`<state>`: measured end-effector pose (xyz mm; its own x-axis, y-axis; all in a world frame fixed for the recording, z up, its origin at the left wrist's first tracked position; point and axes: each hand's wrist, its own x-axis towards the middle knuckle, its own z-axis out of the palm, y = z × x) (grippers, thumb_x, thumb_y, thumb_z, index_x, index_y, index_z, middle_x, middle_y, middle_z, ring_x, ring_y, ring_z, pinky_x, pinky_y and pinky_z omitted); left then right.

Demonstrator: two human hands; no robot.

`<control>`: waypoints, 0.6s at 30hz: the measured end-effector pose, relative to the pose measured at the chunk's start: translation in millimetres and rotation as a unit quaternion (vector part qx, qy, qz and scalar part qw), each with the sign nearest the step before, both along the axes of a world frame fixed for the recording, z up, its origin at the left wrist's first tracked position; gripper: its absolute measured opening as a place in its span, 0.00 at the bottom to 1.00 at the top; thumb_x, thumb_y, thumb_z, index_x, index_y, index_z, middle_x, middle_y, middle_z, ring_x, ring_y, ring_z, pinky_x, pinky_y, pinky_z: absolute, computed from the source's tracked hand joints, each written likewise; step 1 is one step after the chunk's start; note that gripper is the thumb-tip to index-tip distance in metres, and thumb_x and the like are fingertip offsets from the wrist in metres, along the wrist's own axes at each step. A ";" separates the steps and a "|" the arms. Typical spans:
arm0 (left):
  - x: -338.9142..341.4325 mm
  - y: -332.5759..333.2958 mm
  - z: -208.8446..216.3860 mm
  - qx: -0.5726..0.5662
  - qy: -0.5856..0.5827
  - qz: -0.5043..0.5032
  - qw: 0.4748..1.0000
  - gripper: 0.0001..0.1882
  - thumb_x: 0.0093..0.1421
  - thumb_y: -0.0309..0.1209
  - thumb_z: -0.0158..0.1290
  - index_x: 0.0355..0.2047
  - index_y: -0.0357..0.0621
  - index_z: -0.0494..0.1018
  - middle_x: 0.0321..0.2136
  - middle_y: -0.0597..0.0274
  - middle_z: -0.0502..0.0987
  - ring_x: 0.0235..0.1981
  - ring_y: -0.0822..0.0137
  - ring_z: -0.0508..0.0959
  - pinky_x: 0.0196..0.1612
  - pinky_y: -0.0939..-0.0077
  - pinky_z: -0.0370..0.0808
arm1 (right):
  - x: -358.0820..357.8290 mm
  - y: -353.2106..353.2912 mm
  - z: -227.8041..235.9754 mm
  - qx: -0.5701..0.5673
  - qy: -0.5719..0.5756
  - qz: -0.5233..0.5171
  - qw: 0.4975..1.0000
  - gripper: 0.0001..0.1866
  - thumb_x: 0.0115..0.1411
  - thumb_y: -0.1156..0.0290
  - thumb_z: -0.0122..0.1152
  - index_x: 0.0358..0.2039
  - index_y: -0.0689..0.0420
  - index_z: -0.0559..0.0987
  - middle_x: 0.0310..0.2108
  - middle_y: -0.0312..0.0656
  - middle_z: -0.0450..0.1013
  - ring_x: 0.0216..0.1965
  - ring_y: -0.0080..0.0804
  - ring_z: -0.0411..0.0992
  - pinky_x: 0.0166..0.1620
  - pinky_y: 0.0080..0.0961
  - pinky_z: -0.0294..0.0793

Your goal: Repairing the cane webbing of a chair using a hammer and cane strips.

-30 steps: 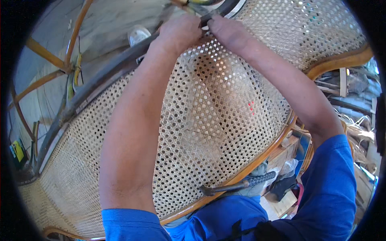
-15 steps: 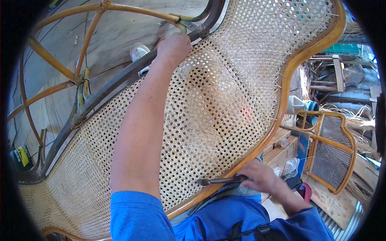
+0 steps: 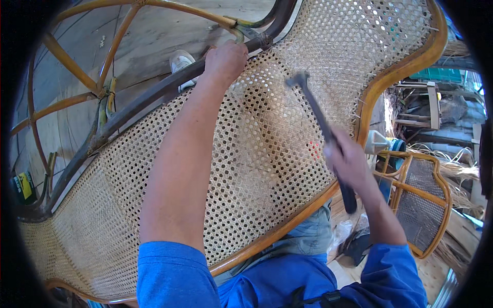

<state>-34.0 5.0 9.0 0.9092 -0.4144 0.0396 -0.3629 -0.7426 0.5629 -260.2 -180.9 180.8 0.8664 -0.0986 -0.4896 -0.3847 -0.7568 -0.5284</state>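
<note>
A long cane webbing panel point(image 3: 246, 177) stretches across the view inside a curved rattan frame point(image 3: 377, 87) of honey-brown poles. At the panel's far edge, my left hand point(image 3: 226, 62) is closed against the dark rail point(image 3: 169, 88); its fingertips and anything pinched in them are hidden. My right hand point(image 3: 349, 160) grips a hammer point(image 3: 317, 105) by its dark handle. The hammer's metal head is raised over the webbing, pointing up and left, apart from the left hand. Short cane ends stick out along the frame's right edge.
Beyond the dark rail, a rattan lattice point(image 3: 117, 43) is tied at its joints. A white shoe point(image 3: 181, 62) shows on the floor there. At right stands a smaller rattan piece with grey woven panels point(image 3: 421, 174), near loose cane strands point(image 3: 462, 169). A yellow-and-black container point(image 3: 23, 186) sits at far left.
My right hand has lifted the hammer from beside the near frame edge, up and over the webbing. My left hand stays at the dark rail; the view shifts slightly.
</note>
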 end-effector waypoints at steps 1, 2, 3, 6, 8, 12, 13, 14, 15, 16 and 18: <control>-0.9 -0.7 -2.6 -0.010 -0.009 0.000 1.000 0.12 0.58 0.37 0.47 0.38 0.52 0.77 0.38 0.52 0.75 0.40 0.48 0.76 0.44 0.56 0.72 | 22.6 0.6 -4.9 0.057 0.048 -0.085 0.994 0.18 0.59 0.65 0.54 0.46 0.60 0.68 0.27 0.46 0.69 0.29 0.39 0.70 0.35 0.34 0.69; -0.1 -4.6 -2.1 -0.023 -0.021 -0.002 1.000 0.12 0.59 0.37 0.47 0.38 0.52 0.77 0.38 0.53 0.75 0.40 0.48 0.76 0.44 0.56 0.72 | 39.2 -6.8 -17.1 0.013 0.001 -0.059 0.998 0.17 0.58 0.65 0.54 0.45 0.60 0.69 0.25 0.45 0.69 0.28 0.38 0.70 0.34 0.34 0.69; 0.0 3.2 -1.8 -0.019 -0.021 0.004 1.000 0.12 0.59 0.37 0.47 0.38 0.52 0.77 0.38 0.53 0.75 0.40 0.48 0.76 0.44 0.56 0.72 | 53.2 -8.2 -33.4 -0.018 -0.044 -0.024 0.999 0.17 0.57 0.64 0.55 0.44 0.60 0.70 0.24 0.44 0.69 0.26 0.36 0.70 0.34 0.33 0.69; 1.9 -3.4 -5.0 -0.005 -0.030 0.001 1.000 0.11 0.59 0.37 0.47 0.38 0.52 0.77 0.37 0.53 0.75 0.39 0.49 0.76 0.43 0.56 0.72 | 78.9 -8.3 -46.5 -0.124 -0.192 0.076 0.971 0.16 0.57 0.64 0.56 0.44 0.58 0.71 0.23 0.44 0.69 0.26 0.36 0.70 0.33 0.33 0.69; 1.8 -3.6 -8.1 -0.003 -0.043 0.004 0.999 0.11 0.59 0.37 0.47 0.37 0.52 0.77 0.36 0.53 0.75 0.38 0.49 0.76 0.43 0.56 0.73 | 88.0 -3.5 -52.6 -0.105 -0.194 0.079 0.972 0.16 0.56 0.65 0.56 0.42 0.59 0.71 0.24 0.45 0.69 0.26 0.38 0.70 0.34 0.34 0.69; 0.2 -1.7 -5.4 0.005 -0.049 0.007 0.999 0.10 0.58 0.37 0.47 0.36 0.51 0.77 0.35 0.53 0.76 0.38 0.49 0.77 0.42 0.56 0.73 | 108.7 -1.9 -51.8 -0.105 -0.070 0.056 0.990 0.20 0.56 0.62 0.58 0.45 0.60 0.71 0.24 0.40 0.66 0.28 0.31 0.69 0.35 0.32 0.70; -0.6 -2.5 -4.5 0.004 -0.055 0.002 0.998 0.10 0.59 0.37 0.47 0.36 0.51 0.77 0.35 0.52 0.76 0.38 0.50 0.77 0.42 0.56 0.73 | 109.0 -4.3 -53.4 -0.108 -0.069 0.056 0.990 0.20 0.56 0.62 0.58 0.45 0.60 0.71 0.24 0.40 0.66 0.28 0.31 0.69 0.35 0.32 0.70; -0.7 -3.6 -3.3 0.003 -0.063 -0.003 0.998 0.10 0.59 0.37 0.47 0.35 0.51 0.77 0.35 0.52 0.76 0.38 0.50 0.77 0.42 0.56 0.74 | 108.1 -7.9 -56.7 -0.147 -0.148 0.092 0.974 0.17 0.56 0.62 0.58 0.42 0.60 0.71 0.23 0.40 0.66 0.27 0.32 0.69 0.33 0.33 0.70; -0.9 -2.3 -4.9 0.004 -0.061 -0.002 0.998 0.10 0.59 0.37 0.47 0.35 0.51 0.77 0.35 0.52 0.76 0.38 0.50 0.77 0.42 0.56 0.74 | 107.6 -8.5 -60.6 -0.179 -0.224 0.130 0.949 0.15 0.57 0.62 0.57 0.39 0.60 0.71 0.22 0.41 0.66 0.25 0.33 0.69 0.32 0.33 0.70; -0.5 -1.5 -6.4 0.005 -0.066 -0.002 0.998 0.10 0.59 0.36 0.47 0.35 0.51 0.77 0.35 0.52 0.76 0.38 0.50 0.77 0.42 0.56 0.74 | 108.3 -8.1 -61.5 -0.178 -0.223 0.131 0.949 0.15 0.57 0.62 0.57 0.39 0.60 0.71 0.22 0.41 0.66 0.25 0.33 0.69 0.32 0.33 0.70; -1.4 -2.5 -6.8 0.003 -0.070 -0.005 0.998 0.10 0.59 0.36 0.47 0.35 0.51 0.77 0.35 0.52 0.75 0.38 0.50 0.77 0.42 0.56 0.74 | 110.5 -7.2 -57.4 -0.161 -0.114 0.121 0.973 0.15 0.58 0.60 0.55 0.34 0.60 0.70 0.20 0.43 0.66 0.23 0.37 0.69 0.31 0.36 0.69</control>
<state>-35.4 2.5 2.3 0.8910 -0.4233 0.1643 -0.4449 -0.7415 0.5022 -149.7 -188.1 123.4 0.9656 0.0056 -0.2602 -0.0753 -0.9510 -0.3000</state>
